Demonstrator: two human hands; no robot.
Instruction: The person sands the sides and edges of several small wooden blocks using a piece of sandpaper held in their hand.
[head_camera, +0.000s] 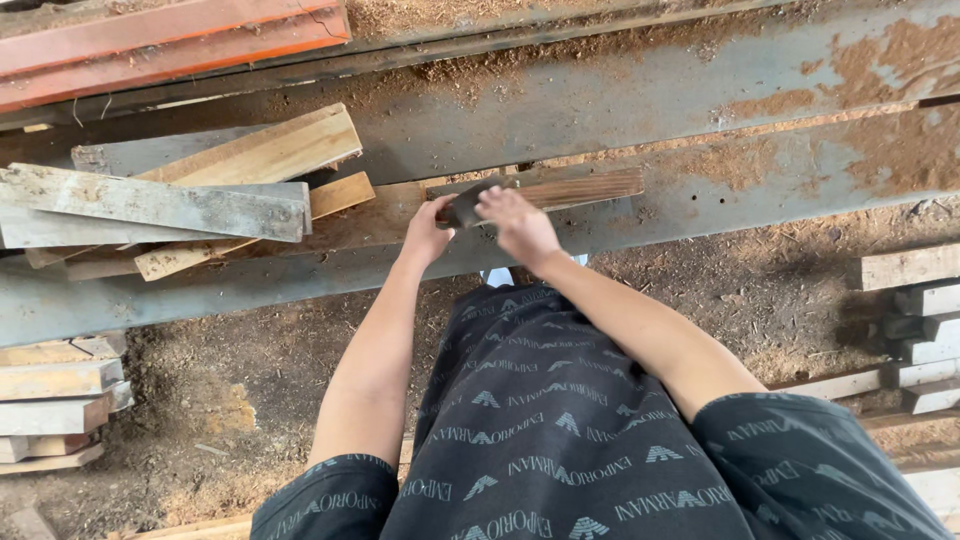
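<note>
Gripping one dark plank (560, 187) at its near end, both hands: left hand (428, 232) curled under the end, right hand (520, 226) clamped over the top, the two close together. Plank lying across a grey steel beam (640, 110), sawdust all round. Off to the left, loose boards (190, 195) piled crosswise; more offcuts (55, 400) stacked on the floor.
</note>
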